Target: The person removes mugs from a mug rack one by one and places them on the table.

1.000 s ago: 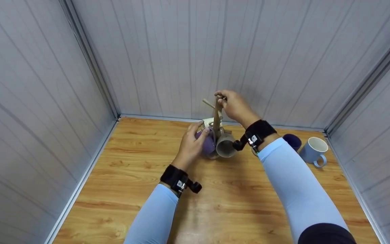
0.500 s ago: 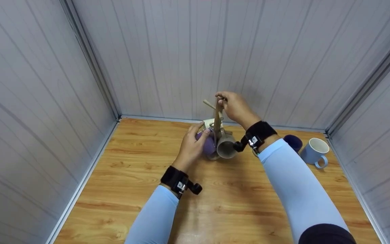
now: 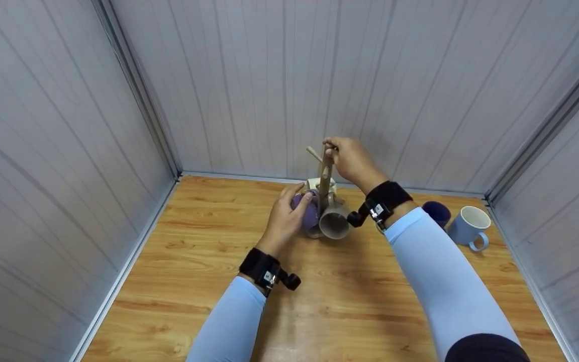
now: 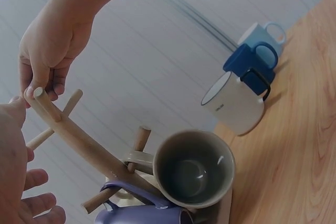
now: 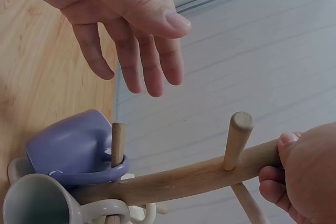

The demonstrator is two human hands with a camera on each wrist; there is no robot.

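My right hand point(image 3: 352, 161) pinches the top of the wooden mug tree point(image 3: 323, 178) — a smooth, round pale-wood post with short dowel pegs angling off it. Its long axis runs upright from my fingers down to the base on the table point(image 3: 209, 261). My left hand point(image 3: 284, 218) hangs lower and to the left, fingers straight and loosely spread, holding nothing, just beside the purple mug point(image 3: 308, 215). That glossy, rounded mug hangs by its handle on a low peg. Next to it hangs a beige mug point(image 3: 335, 224) — its round mouth facing me. Beyond my right wrist stand a dark blue mug point(image 3: 438, 211) and a light blue mug point(image 3: 466, 224).
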